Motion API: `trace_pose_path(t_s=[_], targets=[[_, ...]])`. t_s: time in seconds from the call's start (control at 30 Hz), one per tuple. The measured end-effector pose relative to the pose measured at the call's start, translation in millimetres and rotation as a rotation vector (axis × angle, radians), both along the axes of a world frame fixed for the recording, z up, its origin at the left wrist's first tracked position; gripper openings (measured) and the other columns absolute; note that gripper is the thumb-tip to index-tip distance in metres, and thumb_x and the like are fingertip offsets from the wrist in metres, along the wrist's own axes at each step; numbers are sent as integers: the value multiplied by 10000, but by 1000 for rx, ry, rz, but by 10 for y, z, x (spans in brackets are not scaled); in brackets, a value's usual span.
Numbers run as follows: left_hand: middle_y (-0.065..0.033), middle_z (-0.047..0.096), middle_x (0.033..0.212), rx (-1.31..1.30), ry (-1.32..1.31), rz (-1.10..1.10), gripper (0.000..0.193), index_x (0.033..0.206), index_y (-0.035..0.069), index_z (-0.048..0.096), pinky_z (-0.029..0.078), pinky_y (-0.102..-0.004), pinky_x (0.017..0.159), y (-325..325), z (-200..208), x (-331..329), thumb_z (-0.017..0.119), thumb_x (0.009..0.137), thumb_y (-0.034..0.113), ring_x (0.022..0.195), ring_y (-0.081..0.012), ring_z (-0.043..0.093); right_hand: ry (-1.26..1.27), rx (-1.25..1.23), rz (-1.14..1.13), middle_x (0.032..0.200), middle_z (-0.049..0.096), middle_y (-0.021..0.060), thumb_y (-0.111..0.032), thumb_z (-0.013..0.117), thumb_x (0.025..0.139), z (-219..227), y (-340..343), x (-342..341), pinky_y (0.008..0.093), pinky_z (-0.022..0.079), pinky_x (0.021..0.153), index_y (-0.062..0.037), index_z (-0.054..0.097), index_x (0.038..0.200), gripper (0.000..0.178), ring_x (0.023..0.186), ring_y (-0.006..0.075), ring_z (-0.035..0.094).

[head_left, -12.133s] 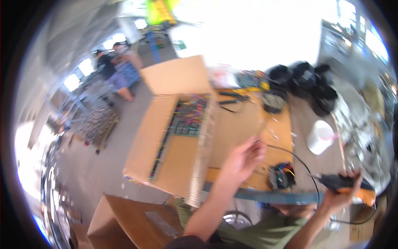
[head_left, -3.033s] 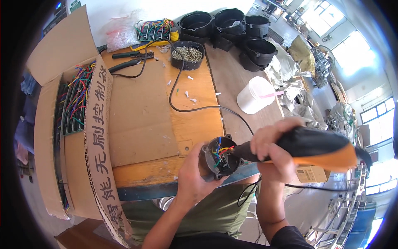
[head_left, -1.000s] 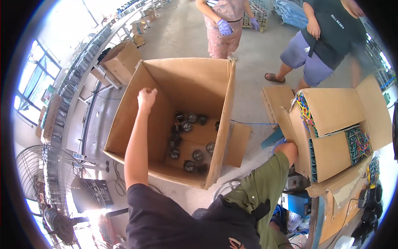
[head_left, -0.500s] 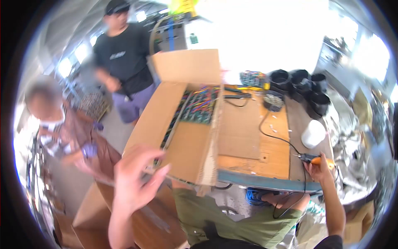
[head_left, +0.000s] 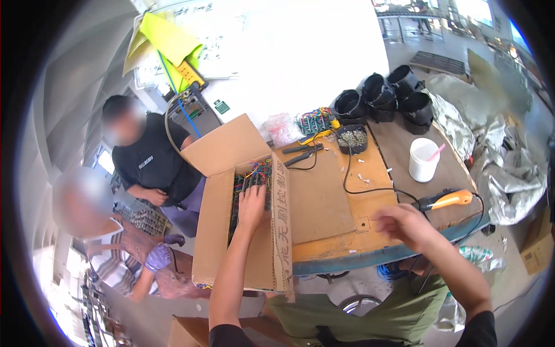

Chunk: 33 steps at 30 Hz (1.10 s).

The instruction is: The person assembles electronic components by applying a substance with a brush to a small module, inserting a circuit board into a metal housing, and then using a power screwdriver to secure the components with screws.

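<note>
My left hand [head_left: 252,209] reaches into an open cardboard box [head_left: 213,243]. Its stretched fingers touch the green circuit boards [head_left: 261,169] with coloured wires packed inside; its thumb is hidden. My right hand [head_left: 404,226] hovers over the table's front edge, empty, with the fingers apart and slightly blurred. Just beyond it, an orange-handled corded hand tool [head_left: 454,199] with a dark front part lies on the table's right side.
On the table [head_left: 324,248] are a black dish of small parts [head_left: 351,139], pliers [head_left: 303,151], several black pots [head_left: 381,98], a white cup [head_left: 424,161] and a bundle of wired boards [head_left: 318,120]. Two people stand at the left, one in a black shirt [head_left: 151,156].
My right hand has let go of the orange-handled tool, which now lies on the table. My left hand has moved from the box's near side into it. The view has shifted.
</note>
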<state>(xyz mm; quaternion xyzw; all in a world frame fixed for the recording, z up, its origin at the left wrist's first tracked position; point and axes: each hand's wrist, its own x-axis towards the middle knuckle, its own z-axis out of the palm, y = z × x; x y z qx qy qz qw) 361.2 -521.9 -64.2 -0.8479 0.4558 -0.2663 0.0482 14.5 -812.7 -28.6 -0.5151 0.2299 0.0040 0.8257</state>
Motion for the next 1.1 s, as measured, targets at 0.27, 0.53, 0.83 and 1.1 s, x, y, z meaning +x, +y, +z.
trace_pose_path(t_s=[0.27, 0.53, 0.83, 1.1], targets=[[-93, 601, 1017, -176, -175, -45, 405, 1102, 59, 570, 478, -410, 874, -44, 38, 17, 735, 736, 114, 984, -294, 587, -308, -522, 226, 786, 704, 113, -325, 596, 935, 395, 936, 1839, 350, 543, 653, 21, 688, 909, 359, 690, 204, 672], [-143, 668, 855, -574, 71, -76, 264, 956, 57, 581, 528, -437, 664, 453, 121, -163, 777, 791, 123, 775, -360, 654, -363, -1210, -50, 898, 713, 217, -205, 622, 831, 259, 1268, 2281, 454, 559, 823, -5, 683, 1005, 273, 882, 377, 700], [-1, 631, 718, -1209, 650, -16, 164, 849, 14, 602, 409, -205, 539, 867, 449, -872, 763, 862, 41, 614, -46, 531, -715, -1550, -68, 1144, 586, 195, -324, 802, 755, 419, 1723, 2118, 471, 457, 971, 23, 528, 1214, 638, 1141, 377, 555], [-26, 670, 911, -2150, 1301, 40, 175, 1009, 84, 589, 556, -313, 705, 1351, 61, -1671, 698, 950, 206, 781, -147, 644, -671, -1287, 57, 977, 661, 227, -400, 761, 841, 254, 2110, 1269, 457, 537, 794, 44, 540, 1115, 566, 934, 409, 657]])
